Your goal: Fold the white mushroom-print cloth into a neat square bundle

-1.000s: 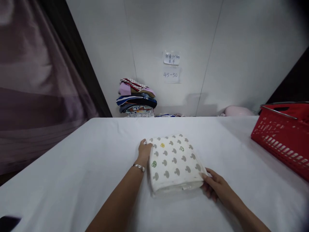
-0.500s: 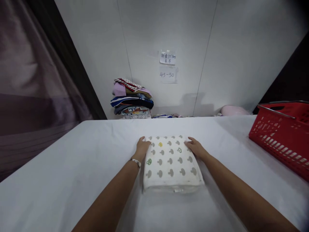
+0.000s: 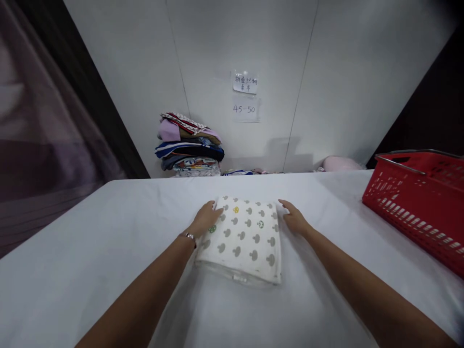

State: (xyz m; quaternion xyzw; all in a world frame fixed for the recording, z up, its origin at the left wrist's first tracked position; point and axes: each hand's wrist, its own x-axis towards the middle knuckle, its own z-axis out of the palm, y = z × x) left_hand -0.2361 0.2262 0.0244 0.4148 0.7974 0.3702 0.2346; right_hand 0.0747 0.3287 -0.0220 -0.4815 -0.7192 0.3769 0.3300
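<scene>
Skewing was risked, the folded cloth [image 3: 241, 237] being pinched by the left hand [image 3: 206, 218] alone, the right hand [image 3: 296, 222] unclenched.

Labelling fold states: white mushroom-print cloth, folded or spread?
Folded: the white mushroom-print cloth is a compact pad, layered edges showing along its near side.

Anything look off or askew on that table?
Yes, slightly: the folded cloth lies askew. Its near edge, where a small pale tab shows, slants against the far edge of the table. Nothing looks spilled or damaged.
</scene>
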